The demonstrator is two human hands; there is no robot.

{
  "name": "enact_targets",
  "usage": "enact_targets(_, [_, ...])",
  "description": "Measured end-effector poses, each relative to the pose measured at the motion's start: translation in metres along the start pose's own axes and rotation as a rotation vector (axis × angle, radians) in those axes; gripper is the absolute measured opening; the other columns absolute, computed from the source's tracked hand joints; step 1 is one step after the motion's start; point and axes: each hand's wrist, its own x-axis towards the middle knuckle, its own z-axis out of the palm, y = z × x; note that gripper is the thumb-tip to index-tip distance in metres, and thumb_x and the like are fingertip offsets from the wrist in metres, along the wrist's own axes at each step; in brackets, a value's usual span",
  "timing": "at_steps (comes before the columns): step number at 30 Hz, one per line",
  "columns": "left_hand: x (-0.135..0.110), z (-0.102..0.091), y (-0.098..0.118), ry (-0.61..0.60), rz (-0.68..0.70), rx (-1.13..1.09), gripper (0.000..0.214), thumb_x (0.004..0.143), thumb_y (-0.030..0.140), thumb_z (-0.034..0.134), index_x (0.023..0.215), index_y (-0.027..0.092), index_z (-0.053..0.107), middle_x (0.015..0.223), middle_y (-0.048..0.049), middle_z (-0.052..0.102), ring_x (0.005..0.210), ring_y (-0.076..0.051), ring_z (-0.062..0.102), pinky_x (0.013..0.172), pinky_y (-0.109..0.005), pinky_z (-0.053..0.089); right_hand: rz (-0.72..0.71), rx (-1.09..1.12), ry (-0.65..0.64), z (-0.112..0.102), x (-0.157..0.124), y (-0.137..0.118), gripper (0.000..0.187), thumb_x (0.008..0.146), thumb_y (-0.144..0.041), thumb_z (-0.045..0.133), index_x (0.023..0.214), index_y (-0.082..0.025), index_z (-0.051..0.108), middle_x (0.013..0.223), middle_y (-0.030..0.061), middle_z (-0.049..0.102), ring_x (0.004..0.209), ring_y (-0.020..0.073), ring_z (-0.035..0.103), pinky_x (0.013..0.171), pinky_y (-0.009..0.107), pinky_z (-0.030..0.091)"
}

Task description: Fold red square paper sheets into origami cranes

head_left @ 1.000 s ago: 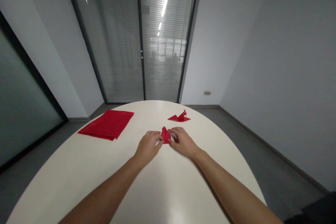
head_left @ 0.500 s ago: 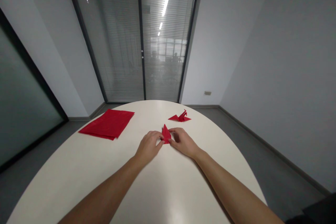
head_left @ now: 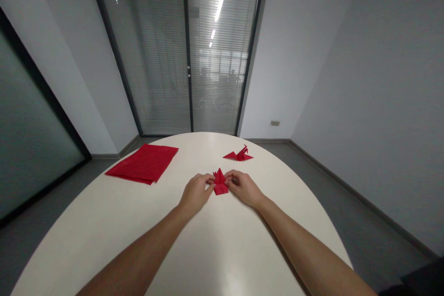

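Observation:
Between my two hands is a small piece of folded red paper (head_left: 220,186), with a point standing up toward the far side and a wider flap at its near end. The fingertips of my left hand (head_left: 198,190) pinch its left edge. On the opposite edge, my right hand (head_left: 242,186) pinches it with thumb and fingers. Part of the paper's sides is hidden by the fingertips. A finished red paper crane (head_left: 239,154) rests on the table just beyond my right hand.
A stack of flat red paper sheets (head_left: 144,163) lies at the left of the round white table (head_left: 121,222). Past the table's far edge is a glass partition with blinds (head_left: 163,78). A dark object (head_left: 423,280) shows at the lower right corner.
The near end of the folded paper has widened and lies lower, and small points now show beside its upright tip. Both hands stay nearly in place, still at its sides.

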Motion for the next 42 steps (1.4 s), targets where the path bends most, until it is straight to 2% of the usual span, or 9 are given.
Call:
enact_targets(2, [0.0,-0.001,-0.001,-0.01,0.019,-0.001,0.016,0.087,0.014,0.064,0.097,0.022,0.074,0.095,-0.0034,0.075,0.093,-0.021,0.066,0.085,-0.033,0.049,-0.015,-0.014,-0.007,-0.001,0.0,0.0,0.012,0.089,-0.019,0.059,0.095,-0.018,0.069,0.089,0.0036,0.074,0.079,0.0175,0.065,0.074,0.029,0.048])
enact_targets(7, [0.001,0.001,-0.003,-0.005,0.045,-0.016,0.015,0.086,0.015,0.065,0.094,0.023,0.075,0.095,-0.0024,0.076,0.093,-0.021,0.066,0.086,-0.033,0.049,-0.035,-0.067,-0.019,-0.003,0.0,-0.005,0.013,0.089,-0.019,0.057,0.092,-0.018,0.07,0.088,0.0031,0.073,0.078,0.0176,0.064,0.073,0.028,0.047])
enact_targets(13, [0.001,0.001,-0.003,-0.016,0.077,-0.04,0.025,0.084,0.007,0.059,0.095,0.023,0.075,0.097,-0.0018,0.075,0.094,-0.02,0.065,0.089,-0.034,0.049,-0.051,-0.159,-0.016,-0.005,-0.003,-0.011,0.017,0.086,-0.013,0.056,0.091,-0.02,0.071,0.084,0.0017,0.069,0.072,0.0161,0.059,0.068,0.026,0.043])
enact_targets(19, [0.0,-0.001,0.001,-0.04,0.157,-0.031,0.032,0.078,-0.001,0.054,0.088,0.022,0.073,0.094,-0.0019,0.073,0.095,-0.019,0.064,0.09,-0.033,0.05,-0.128,-0.275,-0.039,-0.007,-0.004,-0.013,0.026,0.077,-0.003,0.056,0.089,-0.02,0.071,0.083,0.0017,0.069,0.08,0.0176,0.06,0.075,0.027,0.043])
enact_targets(23, [-0.001,-0.002,0.005,-0.04,0.154,-0.004,0.029,0.078,0.0,0.053,0.083,0.022,0.072,0.092,-0.0017,0.072,0.094,-0.019,0.064,0.09,-0.033,0.05,-0.139,-0.286,-0.045,-0.006,-0.004,-0.013,0.03,0.075,0.0,0.052,0.083,-0.02,0.072,0.085,0.0019,0.071,0.085,0.0185,0.061,0.08,0.028,0.044])
enact_targets(29, [-0.003,-0.005,0.011,-0.025,0.164,0.032,0.019,0.081,0.007,0.059,0.083,0.022,0.07,0.092,-0.0025,0.072,0.091,-0.02,0.063,0.088,-0.034,0.049,-0.144,-0.319,-0.025,-0.007,-0.005,-0.02,0.017,0.08,-0.01,0.058,0.086,-0.02,0.071,0.081,0.002,0.069,0.08,0.018,0.059,0.075,0.028,0.043])
enact_targets(34, [-0.002,-0.004,0.009,-0.025,0.158,0.068,0.007,0.086,0.017,0.064,0.082,0.021,0.068,0.092,-0.003,0.07,0.092,-0.021,0.062,0.087,-0.034,0.048,-0.158,-0.332,-0.037,-0.008,-0.005,-0.025,0.01,0.08,-0.015,0.065,0.086,-0.02,0.07,0.076,0.0003,0.064,0.073,0.0164,0.055,0.068,0.027,0.042])
enact_targets(37, [-0.002,-0.002,0.006,-0.01,0.145,0.075,0.005,0.087,0.019,0.065,0.089,0.021,0.069,0.095,-0.0035,0.071,0.094,-0.021,0.061,0.088,-0.034,0.048,-0.179,-0.326,-0.034,-0.008,-0.005,-0.023,0.01,0.082,-0.017,0.065,0.09,-0.02,0.071,0.081,0.0019,0.067,0.08,0.0185,0.058,0.076,0.029,0.045])
enact_targets(42, [-0.002,-0.002,0.005,0.013,0.127,0.104,0.005,0.087,0.022,0.066,0.091,0.021,0.069,0.097,-0.0041,0.071,0.096,-0.022,0.061,0.089,-0.036,0.047,-0.182,-0.332,0.0,-0.007,-0.005,-0.016,0.024,0.082,-0.023,0.068,0.106,-0.018,0.072,0.108,0.0088,0.072,0.105,0.0255,0.062,0.097,0.039,0.046])
